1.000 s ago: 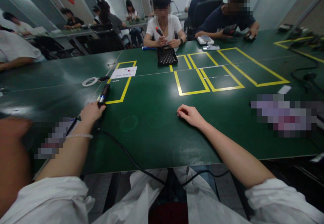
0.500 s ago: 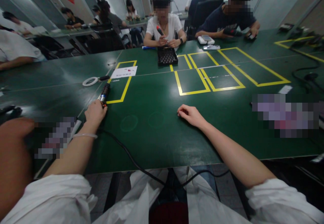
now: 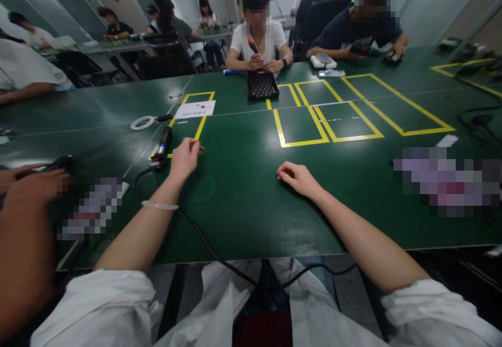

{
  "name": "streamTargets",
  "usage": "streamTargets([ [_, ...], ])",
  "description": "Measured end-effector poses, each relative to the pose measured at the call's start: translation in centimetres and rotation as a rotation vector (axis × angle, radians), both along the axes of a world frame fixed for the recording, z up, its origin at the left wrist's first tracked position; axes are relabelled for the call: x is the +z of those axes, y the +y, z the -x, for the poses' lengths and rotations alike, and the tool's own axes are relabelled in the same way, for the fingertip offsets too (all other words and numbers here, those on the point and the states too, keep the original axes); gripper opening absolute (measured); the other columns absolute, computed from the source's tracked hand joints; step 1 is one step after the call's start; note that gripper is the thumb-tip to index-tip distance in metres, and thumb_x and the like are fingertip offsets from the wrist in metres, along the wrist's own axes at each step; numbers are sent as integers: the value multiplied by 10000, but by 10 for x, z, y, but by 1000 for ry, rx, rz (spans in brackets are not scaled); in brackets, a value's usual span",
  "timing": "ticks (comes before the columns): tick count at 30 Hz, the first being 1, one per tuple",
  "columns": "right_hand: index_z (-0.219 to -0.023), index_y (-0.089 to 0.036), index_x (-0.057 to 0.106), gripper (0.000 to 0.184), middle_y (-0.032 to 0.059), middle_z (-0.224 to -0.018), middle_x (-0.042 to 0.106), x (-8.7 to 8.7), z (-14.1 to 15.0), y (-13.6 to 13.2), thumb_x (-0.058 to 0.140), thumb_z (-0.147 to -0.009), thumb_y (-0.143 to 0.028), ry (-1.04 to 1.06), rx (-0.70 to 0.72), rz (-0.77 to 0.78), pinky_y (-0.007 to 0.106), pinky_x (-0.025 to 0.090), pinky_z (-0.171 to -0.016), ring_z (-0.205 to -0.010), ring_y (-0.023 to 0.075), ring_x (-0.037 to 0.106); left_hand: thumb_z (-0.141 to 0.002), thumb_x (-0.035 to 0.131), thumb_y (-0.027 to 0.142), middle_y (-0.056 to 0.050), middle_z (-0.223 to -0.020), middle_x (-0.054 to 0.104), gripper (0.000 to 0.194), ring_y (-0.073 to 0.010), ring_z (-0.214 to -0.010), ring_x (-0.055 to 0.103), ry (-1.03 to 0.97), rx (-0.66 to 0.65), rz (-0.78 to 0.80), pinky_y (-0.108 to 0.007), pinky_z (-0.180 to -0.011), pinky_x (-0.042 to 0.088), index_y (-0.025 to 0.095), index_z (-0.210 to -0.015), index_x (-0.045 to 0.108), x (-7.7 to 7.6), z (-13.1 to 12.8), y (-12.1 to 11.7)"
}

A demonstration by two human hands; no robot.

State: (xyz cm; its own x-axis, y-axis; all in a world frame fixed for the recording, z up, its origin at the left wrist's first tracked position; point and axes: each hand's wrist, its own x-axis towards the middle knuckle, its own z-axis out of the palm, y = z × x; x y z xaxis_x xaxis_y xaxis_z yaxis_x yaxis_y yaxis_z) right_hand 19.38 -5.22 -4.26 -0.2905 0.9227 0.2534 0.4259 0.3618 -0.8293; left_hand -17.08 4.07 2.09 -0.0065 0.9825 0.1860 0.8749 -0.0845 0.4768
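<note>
My left hand [image 3: 185, 159] is just right of a black cylindrical power tool with a blue band and a cord [image 3: 161, 145], apart from it. Its fingers are curled in and I see nothing held. The tool lies on the green table [image 3: 235, 221], across the left edge of a yellow tape outline [image 3: 201, 129]. On the table to the right of the middle rests my right hand [image 3: 297, 177], loosely closed with nothing in it.
A white sheet [image 3: 196, 109] and a white coiled cable [image 3: 143, 123] lie beyond the tool. Across the table, a person works over a black tray [image 3: 262, 86]. Another person's hand [image 3: 37, 182] is at the left. A black cord [image 3: 204, 242] crosses the front edge.
My left hand has let go of the black tool and moved right. The tool stays on the table. My right hand has kept its place.
</note>
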Motion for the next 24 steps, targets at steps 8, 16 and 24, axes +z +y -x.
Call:
streamTargets([
  [8,-1093,-192,579,265,4,-824,683,-1,3,-2,618,-859,-309,131,99,66,242,452,-633,-647,117,576,-907,574,411,-35,-830,625,648,-118,-700,568,-698,-628,461,-259,-688,474,125,-1467,418,-16,-134,-50],
  [16,-987,-176,601,189,12,-807,658,1,12,-5,624,-879,-330,109,218,97,244,454,-636,-663,118,565,-899,613,446,2,-699,583,745,-118,-668,558,-746,-747,548,-240,-651,436,98,-1503,351,-50,-154,-68],
  [24,-966,-182,630,170,-1,-768,607,-3,8,-1,643,-861,-315,58,54,-6,244,423,-614,-648,120,531,-890,616,474,-47,-838,636,459,-124,-729,610,-802,-682,524,-249,-657,475,137,-1186,523,-55,-153,-66],
])
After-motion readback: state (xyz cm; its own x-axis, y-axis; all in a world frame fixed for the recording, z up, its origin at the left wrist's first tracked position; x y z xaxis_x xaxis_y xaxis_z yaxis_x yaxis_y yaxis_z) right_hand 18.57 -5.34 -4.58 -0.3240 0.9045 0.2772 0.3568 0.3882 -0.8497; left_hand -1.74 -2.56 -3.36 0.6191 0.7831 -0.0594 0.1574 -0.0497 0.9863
